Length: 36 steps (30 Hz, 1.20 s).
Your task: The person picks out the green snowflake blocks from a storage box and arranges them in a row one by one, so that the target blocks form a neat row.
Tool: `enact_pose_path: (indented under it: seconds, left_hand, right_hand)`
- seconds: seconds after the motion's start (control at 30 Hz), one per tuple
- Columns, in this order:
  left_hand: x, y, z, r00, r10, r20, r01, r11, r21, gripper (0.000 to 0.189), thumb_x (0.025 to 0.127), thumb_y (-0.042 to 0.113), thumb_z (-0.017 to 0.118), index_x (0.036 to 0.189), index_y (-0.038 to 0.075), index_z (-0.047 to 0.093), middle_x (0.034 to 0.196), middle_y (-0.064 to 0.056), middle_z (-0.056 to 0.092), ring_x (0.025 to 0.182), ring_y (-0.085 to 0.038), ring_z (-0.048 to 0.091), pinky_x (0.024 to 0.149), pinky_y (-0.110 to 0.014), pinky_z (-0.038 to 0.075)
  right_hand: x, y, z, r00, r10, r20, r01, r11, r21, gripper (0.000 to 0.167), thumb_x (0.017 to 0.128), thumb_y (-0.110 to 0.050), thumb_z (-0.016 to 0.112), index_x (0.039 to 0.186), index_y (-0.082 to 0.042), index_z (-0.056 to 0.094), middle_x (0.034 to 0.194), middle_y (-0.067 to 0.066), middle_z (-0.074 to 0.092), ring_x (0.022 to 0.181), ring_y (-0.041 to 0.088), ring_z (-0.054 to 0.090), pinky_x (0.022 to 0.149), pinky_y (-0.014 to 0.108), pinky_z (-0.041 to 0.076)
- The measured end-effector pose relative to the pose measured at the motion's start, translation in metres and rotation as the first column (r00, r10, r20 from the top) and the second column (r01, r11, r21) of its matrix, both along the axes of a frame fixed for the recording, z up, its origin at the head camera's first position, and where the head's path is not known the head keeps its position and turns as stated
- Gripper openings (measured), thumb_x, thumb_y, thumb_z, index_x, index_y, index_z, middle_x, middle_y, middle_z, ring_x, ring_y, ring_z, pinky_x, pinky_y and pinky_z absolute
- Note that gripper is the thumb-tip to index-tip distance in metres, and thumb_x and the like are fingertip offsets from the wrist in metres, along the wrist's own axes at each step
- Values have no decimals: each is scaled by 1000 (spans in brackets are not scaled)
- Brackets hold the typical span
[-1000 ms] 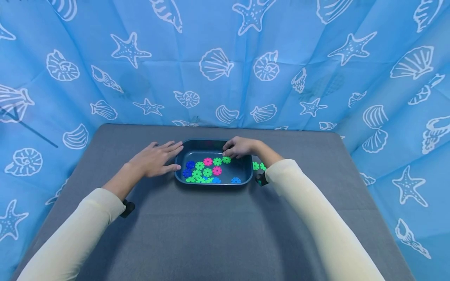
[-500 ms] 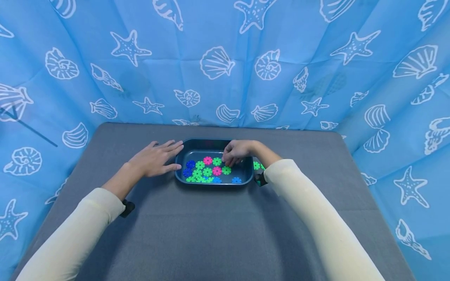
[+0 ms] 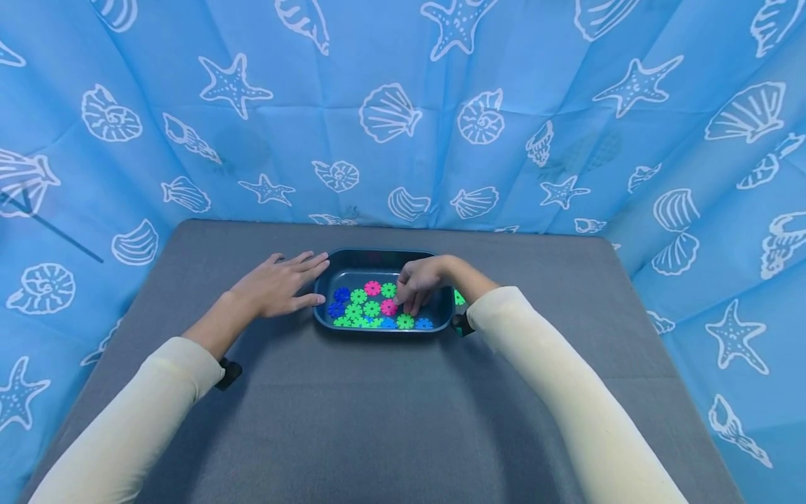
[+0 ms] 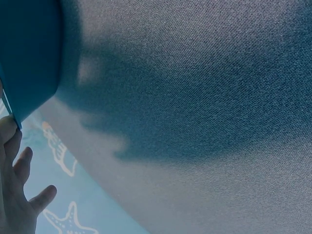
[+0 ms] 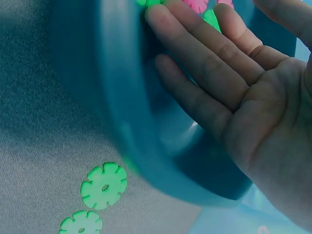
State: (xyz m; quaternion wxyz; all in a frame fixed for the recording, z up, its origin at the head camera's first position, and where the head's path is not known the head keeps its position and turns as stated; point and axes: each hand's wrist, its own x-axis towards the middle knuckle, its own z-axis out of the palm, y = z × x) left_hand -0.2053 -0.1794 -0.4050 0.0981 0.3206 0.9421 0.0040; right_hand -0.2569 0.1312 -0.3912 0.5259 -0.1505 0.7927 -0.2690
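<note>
A dark blue tray (image 3: pixel 352 330) holds several flat, notched plastic snowflake discs. My right hand (image 3: pixel 423 276) reaches inside over its right half, with fingertips at a green disc (image 3: pixel 405 321) near the front wall. In the right wrist view, the fingers (image 5: pixel 204 68) are nearly straight and point down into the tray. My left hand (image 3: pixel 277 285) lies spread at the tray's left end, fingertips and thumb at the rim. Pink discs (image 3: pixel 372 288), dark blue discs (image 3: pixel 336 309), a light blue disc (image 3: pixel 424 323) and more green ones lie flat, mostly toward the left and front.
Outside the tray's right end, green discs (image 5: pixel 104 186) lie on the grey tabletop (image 3: pixel 365 406), partly hidden by my right wrist in the head view. A blue curtain (image 3: pixel 403 175) with white shell and starfish prints hangs behind the table and at both sides.
My right hand has moved toward the front of the tray, and the green disc at its fingertips has slid from mid-tray to the front wall. My left hand stays at the rim.
</note>
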Motion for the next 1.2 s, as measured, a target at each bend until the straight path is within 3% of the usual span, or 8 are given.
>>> enact_pose_path:
  seconds: [0.57,0.9,1.03,1.2]
  left_hand:
    - [0,0,0,1000,-1,4,1,1000,0,78,99,56,50,158,10,27,164,-9,23,149,-34,23,112,-67,21]
    - [1,0,1,1000,0,-1,0,1000,-8,78,99,56,51,158,10,28,164,-10,24,149,-34,23,113,-67,21]
    - [0,0,0,1000,0,-7,0,1000,-2,79,99,57,51,158,10,28,164,-10,24,149,-34,23,113,-67,21]
    - [0,0,-1,1000,4,-4,-4,1000,-3,79,99,57,51,158,10,27,164,-9,24,149,-33,23,113,-67,20]
  right_hand:
    - [9,-12,-6,992,6,123,-4,1000,-15,14,102,-16,57,104,-2,60,102,19,71,100,31,70,97,41,52]
    - [14,-12,-10,991,72,111,-71,997,-14,13,99,-20,64,95,-7,63,95,12,69,90,23,68,90,39,53]
    - [14,-12,-10,991,74,108,-73,997,-12,12,97,-18,66,99,-7,63,94,9,67,91,23,66,91,39,53]
    - [15,-12,-9,991,94,95,-94,996,-10,21,91,-11,71,108,-3,62,101,9,63,91,22,64,91,39,53]
